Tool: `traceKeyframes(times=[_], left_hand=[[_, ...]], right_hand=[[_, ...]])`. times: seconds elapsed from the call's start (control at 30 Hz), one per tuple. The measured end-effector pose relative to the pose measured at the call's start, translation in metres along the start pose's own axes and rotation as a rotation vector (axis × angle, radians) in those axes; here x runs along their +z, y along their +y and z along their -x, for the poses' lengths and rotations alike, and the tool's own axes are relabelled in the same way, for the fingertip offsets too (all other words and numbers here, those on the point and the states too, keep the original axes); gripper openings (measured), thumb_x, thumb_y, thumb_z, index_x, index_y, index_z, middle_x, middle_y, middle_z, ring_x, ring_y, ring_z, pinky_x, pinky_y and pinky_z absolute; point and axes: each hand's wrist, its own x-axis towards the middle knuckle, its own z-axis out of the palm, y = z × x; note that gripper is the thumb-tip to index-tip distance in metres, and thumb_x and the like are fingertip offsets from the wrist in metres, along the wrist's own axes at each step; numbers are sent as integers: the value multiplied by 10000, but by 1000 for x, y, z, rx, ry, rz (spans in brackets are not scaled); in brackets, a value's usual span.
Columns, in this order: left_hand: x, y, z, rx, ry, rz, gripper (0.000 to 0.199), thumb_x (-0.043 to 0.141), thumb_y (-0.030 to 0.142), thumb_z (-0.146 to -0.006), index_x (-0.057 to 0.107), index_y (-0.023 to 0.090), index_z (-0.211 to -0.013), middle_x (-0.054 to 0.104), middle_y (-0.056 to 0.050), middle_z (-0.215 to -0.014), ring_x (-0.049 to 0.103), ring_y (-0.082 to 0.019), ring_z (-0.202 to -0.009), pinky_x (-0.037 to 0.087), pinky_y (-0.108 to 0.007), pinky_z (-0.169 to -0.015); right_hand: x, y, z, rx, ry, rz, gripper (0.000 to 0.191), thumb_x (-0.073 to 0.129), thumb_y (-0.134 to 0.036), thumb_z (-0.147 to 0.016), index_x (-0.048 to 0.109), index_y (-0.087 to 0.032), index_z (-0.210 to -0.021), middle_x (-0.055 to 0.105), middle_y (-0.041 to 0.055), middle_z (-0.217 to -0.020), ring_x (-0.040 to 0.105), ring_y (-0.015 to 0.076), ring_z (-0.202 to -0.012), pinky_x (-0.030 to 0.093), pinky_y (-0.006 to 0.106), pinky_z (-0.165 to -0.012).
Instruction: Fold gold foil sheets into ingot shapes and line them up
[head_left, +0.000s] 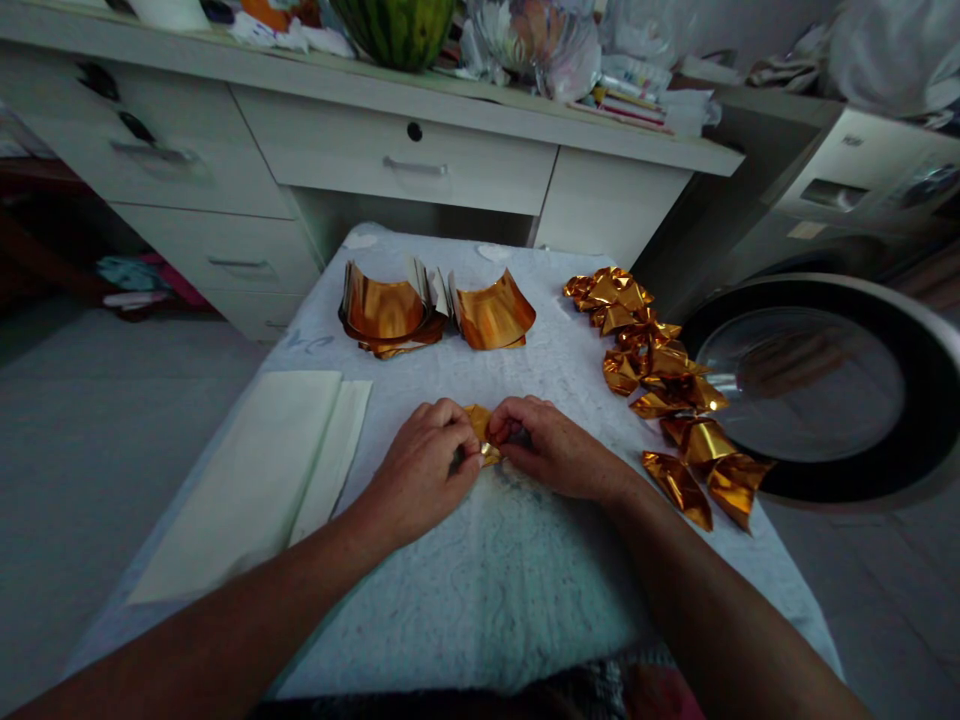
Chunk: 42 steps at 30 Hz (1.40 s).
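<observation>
A small piece of gold foil paper is pinched between my two hands at the middle of the cloth-covered table. My left hand grips its left side with thumb and forefinger. On its right side, the fingers of my right hand are closed around the edge. Much of the piece is hidden behind my fingers. Beyond my hands stand two curved stacks of gold foil sheets, a left stack and a right stack. Folded gold foil pieces lie in a heap along the right side.
White paper sheets lie at the table's left. Behind the table stands a white desk with drawers, holding a watermelon and plastic bags. A washing machine's open round door is close by the right edge.
</observation>
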Motion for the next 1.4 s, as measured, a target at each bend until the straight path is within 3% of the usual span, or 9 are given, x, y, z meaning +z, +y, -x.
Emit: traceKeyframes(times=[0.17,0.4,0.9,1.4], left_hand=[[1,1,-1,6,4,-21,108,584,108,-800,596,186,-727,571,-46,-914,536,-214,-918,456,-393,-842],[2,2,-1,-4,12,-37,123,587,104,-783,571,187,-695,569,-45,-908,530,-217,-905,458,-389,-818],[2,3,-1,-15,-3,-57,123,573,89,-763,538,201,-727,550,-43,-920,519,-223,-908,447,-398,-816],[0,0,0,20,-9,-31,181,593,124,-795,622,240,-931,569,-34,-995,528,-231,-984,450,-427,-895]], right_hand=[[-7,-3,0,1,-48,-57,420,432,94,-658,573,-191,-933,643,0,-873,558,143,-831,422,292,-807],[-5,-4,1,-7,-46,29,162,613,-104,-825,566,-196,-951,647,17,-908,552,163,-846,401,331,-834],[-1,-7,-2,36,-38,103,169,617,-87,-830,564,-186,-956,652,18,-912,540,171,-866,363,318,-825],[-1,-6,-1,40,-26,81,179,594,-81,-810,566,-201,-940,651,3,-885,542,169,-863,359,324,-827]])
